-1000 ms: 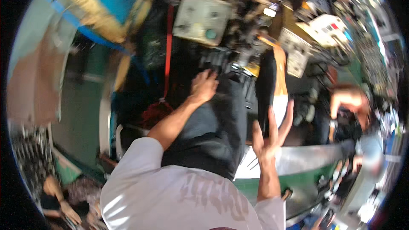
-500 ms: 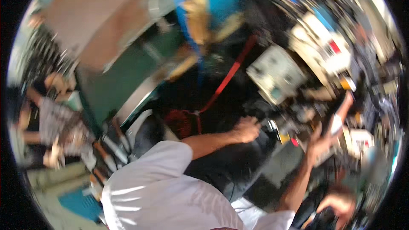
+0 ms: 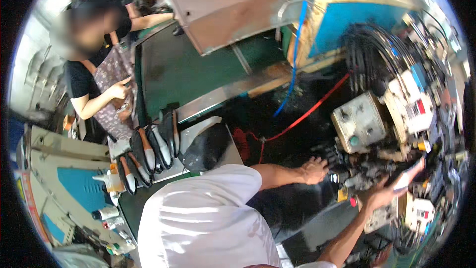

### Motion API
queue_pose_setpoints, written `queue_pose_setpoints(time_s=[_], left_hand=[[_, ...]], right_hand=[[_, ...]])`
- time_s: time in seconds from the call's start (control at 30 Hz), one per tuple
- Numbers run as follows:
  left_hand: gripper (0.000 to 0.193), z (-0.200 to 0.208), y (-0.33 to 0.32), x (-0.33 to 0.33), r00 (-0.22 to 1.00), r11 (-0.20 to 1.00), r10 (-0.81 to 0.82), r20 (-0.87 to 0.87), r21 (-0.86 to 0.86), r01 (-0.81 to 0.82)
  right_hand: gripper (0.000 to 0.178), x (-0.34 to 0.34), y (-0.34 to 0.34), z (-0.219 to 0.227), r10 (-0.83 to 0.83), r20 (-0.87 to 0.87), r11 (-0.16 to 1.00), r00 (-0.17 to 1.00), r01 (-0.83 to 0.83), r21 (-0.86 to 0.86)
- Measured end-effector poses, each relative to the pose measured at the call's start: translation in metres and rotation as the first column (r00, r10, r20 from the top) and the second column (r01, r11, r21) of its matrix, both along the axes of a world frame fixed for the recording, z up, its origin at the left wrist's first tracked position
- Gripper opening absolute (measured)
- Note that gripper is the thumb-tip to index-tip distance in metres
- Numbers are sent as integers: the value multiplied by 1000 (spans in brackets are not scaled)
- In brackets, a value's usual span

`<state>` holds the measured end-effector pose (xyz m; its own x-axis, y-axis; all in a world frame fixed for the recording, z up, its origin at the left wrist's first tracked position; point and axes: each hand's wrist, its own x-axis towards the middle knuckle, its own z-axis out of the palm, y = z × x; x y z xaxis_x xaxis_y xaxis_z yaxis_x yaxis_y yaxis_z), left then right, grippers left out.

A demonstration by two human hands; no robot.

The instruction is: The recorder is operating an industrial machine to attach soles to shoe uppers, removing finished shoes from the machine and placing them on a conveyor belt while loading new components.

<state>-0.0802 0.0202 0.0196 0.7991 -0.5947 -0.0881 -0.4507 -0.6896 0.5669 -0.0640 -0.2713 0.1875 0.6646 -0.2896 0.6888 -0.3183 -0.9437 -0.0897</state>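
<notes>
My left hand point(image 3: 313, 169) is stretched out with its fingers spread, holding nothing. It is beside the dark working parts of a machine point(image 3: 366, 171), just left of a small yellow tag point(image 3: 342, 194); whether it touches metal I cannot tell. My right hand point(image 3: 378, 196) is closed around the lower end of a narrow white-and-tan piece point(image 3: 407, 174). This piece points up and to the right, in front of the machine; its kind is unclear. A red knob point(image 3: 353, 201) lies close to the right hand's left side.
A grey control box point(image 3: 358, 121) and black cables point(image 3: 369, 52) stand at the right. Several shoes point(image 3: 147, 155) line a bench at the left, near a black cushion point(image 3: 207, 146). A co-worker point(image 3: 96, 69) stands beyond, by a green conveyor point(image 3: 198, 77). A red hose point(image 3: 312, 111) crosses behind.
The head view has swung left, so the scene sits further right and the co-worker shows more fully. My left hand has gone from curled to spread. The white-and-tan piece stays in my right hand.
</notes>
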Motion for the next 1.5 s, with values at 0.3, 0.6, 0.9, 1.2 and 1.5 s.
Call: queue_pose_setpoints(time_s=[0.3,0.6,0.9,1.2,1.5], left_hand=[[50,-6,4,-3,999,999,-3,-43,52,5],[30,4,1,16,999,999,-33,37,-17,34],[41,-26,0,30,992,998,-29,124,-43,35],[41,-27,-2,27,993,997,-62,97,-30,65],[41,-30,4,30,996,995,-44,77,-83,50]], right_hand=[[69,2,23,-9,54,86,998,995,-56,21],[79,56,-7,44,-79,-80,987,994,89,136],[75,125,-48,79,-195,-228,966,954,227,121],[78,126,-41,102,-145,-148,959,978,176,224],[80,111,-35,104,-78,-112,967,991,102,232]])
